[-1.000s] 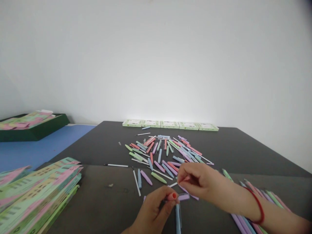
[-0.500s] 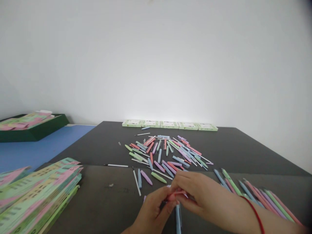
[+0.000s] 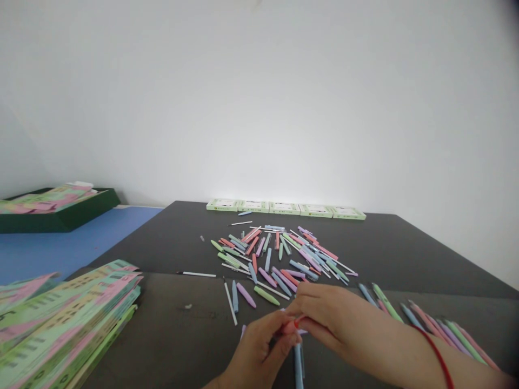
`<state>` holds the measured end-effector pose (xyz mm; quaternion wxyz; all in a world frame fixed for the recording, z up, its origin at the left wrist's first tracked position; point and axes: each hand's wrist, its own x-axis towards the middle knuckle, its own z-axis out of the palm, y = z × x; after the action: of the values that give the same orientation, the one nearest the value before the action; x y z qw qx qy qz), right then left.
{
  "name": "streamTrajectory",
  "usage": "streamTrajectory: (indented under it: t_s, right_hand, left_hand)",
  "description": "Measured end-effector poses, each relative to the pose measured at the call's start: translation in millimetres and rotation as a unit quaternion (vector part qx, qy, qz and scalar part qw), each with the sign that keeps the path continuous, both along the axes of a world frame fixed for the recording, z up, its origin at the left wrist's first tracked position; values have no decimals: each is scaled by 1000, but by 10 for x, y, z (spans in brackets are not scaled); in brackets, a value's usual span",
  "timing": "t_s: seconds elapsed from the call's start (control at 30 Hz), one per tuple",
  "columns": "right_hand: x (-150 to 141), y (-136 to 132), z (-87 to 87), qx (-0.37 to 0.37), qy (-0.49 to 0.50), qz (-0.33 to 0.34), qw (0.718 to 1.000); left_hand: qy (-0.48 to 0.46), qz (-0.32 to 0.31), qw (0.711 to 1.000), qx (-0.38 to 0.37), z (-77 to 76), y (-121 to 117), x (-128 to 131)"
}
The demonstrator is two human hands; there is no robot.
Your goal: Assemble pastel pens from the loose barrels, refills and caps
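At the far left, a green tray (image 3: 87, 213) is sitting on a blue surface (image 3: 121, 232), and nearer, a stack of printed cards (image 3: 93, 319) is spreading along the left side of the dark worktop (image 3: 170, 340). A white stick (image 3: 198, 274) is lying by itself to the right of the stack, and loose pen parts (image 3: 279, 275) are filling the middle, with pale green boxes (image 3: 284, 208) lining up at the far edge.

At the near middle, the left hand (image 3: 259, 344) is pinching a pink piece (image 3: 289, 327), its grip clenched around that part. A second ago the piece's hollow end was showing and the right hand (image 3: 328, 314) was hovering apart; now the right hand is meeting it, fingertips bending over the red end. I cannot tell whether that grip is closing on it, since the fingers are hiding the contact. So both hands are now working at this one piece, just above a blue pen (image 3: 299, 367). Farther right, a group of pens (image 3: 458, 336) is lying partly behind the right forearm.
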<state>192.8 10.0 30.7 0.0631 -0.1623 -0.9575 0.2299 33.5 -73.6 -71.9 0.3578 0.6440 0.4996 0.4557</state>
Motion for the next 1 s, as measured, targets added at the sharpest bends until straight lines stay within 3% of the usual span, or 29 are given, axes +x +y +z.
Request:
streamTrajectory:
  t_s: [0.27,0.47,0.63,0.87,1.0]
  right_hand:
    - [1,-28,42,-17,15,-23,999]
    - [145,-3,50,-14,40,-82,996]
    - [139,-77,-61,-40,78,-47,995]
    - [85,-166,-216,28,73,-31,996]
    - [209,-11,-220,63,57,-111,990]
  left_hand:
    - [-20,-3,1000,-5,-6,-3,-1]
    - [-27,-16,999,-22,39,-21,3]
    - [-31,-24,999,-20,38,-17,-10]
    - [-43,-25,999,-10,26,-2,-20]
    - [-52,-26,998,-22,61,-19,-22]
